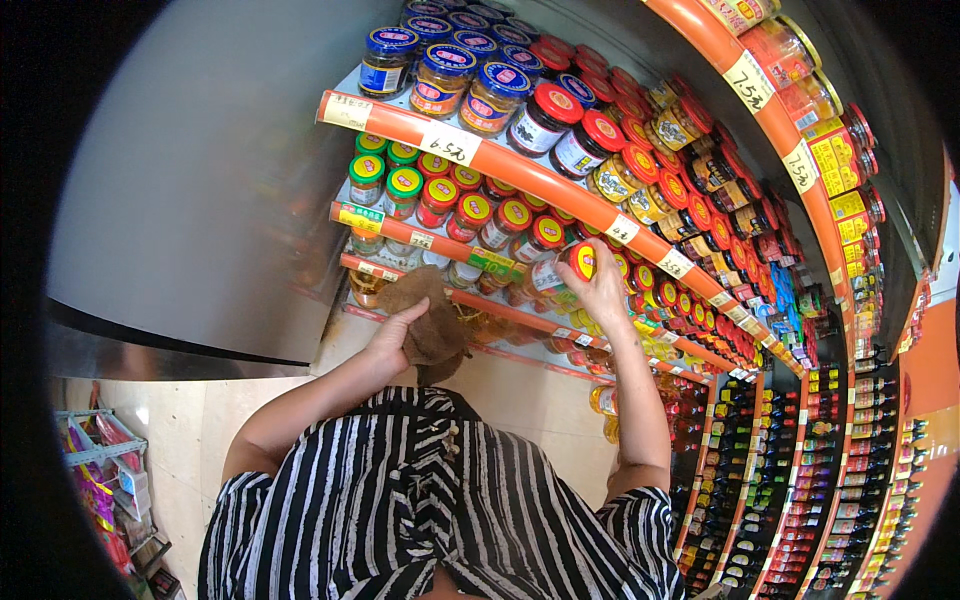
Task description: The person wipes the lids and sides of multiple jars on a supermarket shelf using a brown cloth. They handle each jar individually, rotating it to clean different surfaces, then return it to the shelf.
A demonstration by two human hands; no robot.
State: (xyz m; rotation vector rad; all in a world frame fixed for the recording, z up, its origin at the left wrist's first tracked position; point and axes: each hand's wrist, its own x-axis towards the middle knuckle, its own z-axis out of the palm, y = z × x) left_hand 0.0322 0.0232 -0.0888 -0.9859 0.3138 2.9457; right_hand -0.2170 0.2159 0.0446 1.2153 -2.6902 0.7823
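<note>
My right hand [600, 289] grips a glass jar [546, 277] near its red and yellow lid. The jar is tilted and sits just in front of a shelf of similar jars [472, 217]. In my left hand [394, 337] is a brown cloth [433, 319], bunched up and hanging down in front of the lower shelves. Part of the lower shelf's goods is hidden behind the cloth.
Jars with dark blue lids [448, 75] and jars with red lids [547, 116] fill the shelf above, behind an orange price rail [525, 172]. A grey panel [217, 187] stands at the left. Bottles [810, 450] line shelves on the right. Packaged goods [105, 472] hang at lower left.
</note>
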